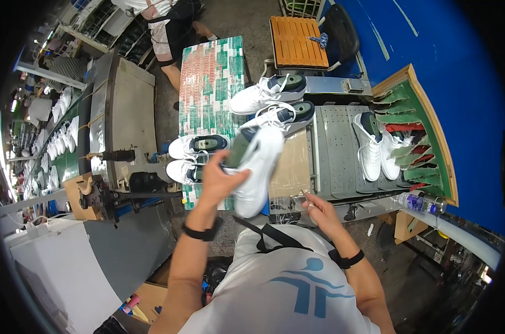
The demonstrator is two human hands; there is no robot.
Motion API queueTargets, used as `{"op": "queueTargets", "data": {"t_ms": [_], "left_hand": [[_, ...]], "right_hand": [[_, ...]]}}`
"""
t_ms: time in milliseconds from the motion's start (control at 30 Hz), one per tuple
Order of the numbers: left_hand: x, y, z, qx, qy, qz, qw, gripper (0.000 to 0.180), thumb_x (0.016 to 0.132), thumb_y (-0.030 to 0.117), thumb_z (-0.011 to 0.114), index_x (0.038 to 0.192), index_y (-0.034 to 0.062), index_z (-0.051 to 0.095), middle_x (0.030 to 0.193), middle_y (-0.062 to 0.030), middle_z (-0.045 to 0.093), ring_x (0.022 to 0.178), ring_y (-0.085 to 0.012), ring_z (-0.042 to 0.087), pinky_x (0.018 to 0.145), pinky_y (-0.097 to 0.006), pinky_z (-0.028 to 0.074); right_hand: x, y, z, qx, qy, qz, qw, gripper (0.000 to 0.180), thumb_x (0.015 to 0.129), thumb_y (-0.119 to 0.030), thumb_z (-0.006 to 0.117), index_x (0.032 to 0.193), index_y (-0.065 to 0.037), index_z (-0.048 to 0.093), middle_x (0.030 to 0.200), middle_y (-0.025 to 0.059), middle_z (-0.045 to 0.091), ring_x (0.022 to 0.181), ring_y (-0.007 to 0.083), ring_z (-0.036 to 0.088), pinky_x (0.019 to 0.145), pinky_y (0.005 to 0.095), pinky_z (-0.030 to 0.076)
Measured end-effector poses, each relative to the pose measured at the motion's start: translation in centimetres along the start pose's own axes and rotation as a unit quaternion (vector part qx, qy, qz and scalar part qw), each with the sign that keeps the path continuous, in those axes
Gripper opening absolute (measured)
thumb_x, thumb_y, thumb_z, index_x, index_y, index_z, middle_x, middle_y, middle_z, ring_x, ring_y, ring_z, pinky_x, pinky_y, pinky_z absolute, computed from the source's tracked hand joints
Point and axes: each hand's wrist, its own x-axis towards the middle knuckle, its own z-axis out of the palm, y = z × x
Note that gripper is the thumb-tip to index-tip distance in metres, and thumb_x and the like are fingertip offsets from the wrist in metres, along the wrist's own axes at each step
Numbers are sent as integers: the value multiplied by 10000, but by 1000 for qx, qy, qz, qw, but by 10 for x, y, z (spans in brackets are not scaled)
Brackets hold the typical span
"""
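Observation:
My left hand (220, 179) grips a white sneaker (259, 172) with a dark green lining, tilted up over the near part of the work surface. My right hand (322, 216) is closed on a thin pointed tool (304, 195), too small to tell its kind, apart from the sneaker. Just beyond the held sneaker lie two white lace-up sneakers, a farther one (255, 97) and a nearer one (274, 119) partly hidden by it. Left of my left hand, another pair of white sneakers (180, 146) sits side by side with toes to the left.
A grey plated conveyor (341, 150) on the right carries two white sneakers (369, 156) beside a wood-framed opening with green flaps (400, 111). A green-and-red patterned table (208, 83) stands ahead, with an orange slatted stool (298, 42) beyond. Another person (171, 33) is at the far left.

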Motion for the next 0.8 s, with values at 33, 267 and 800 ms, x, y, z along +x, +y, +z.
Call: {"op": "queueTargets", "data": {"t_ms": [33, 267, 800], "left_hand": [[11, 17, -31, 25, 16, 39, 999, 596, 731, 163, 977, 1231, -12, 703, 1108, -76, 755, 980, -158, 706, 906, -334, 586], [195, -6, -127, 288, 31, 165, 943, 648, 670, 183, 951, 1252, 39, 705, 1097, -209, 785, 997, -373, 774, 894, -421, 595], [1, 24, 265, -72, -254, 84, 961, 583, 923, 142, 851, 1446, -2, 636, 1370, -196, 734, 1270, -269, 719, 1084, -390, 553]], "right_hand": [[-3, 6, 2, -6, 0, 21, 1000, 551, 1056, -183, 648, 1533, 78, 561, 1221, 57, 728, 1015, 112, 642, 903, 271, 528], [-18, 4, 19, -84, 58, 24, 994, 646, 919, -202, 762, 1504, 22, 605, 1277, 152, 757, 1231, 298, 709, 1083, 401, 523], [-38, 73, -61, -144, 72, -87, 983, 667, 886, -265, 774, 1394, 137, 614, 1136, 258, 730, 1068, 428, 721, 945, 460, 569]]}}
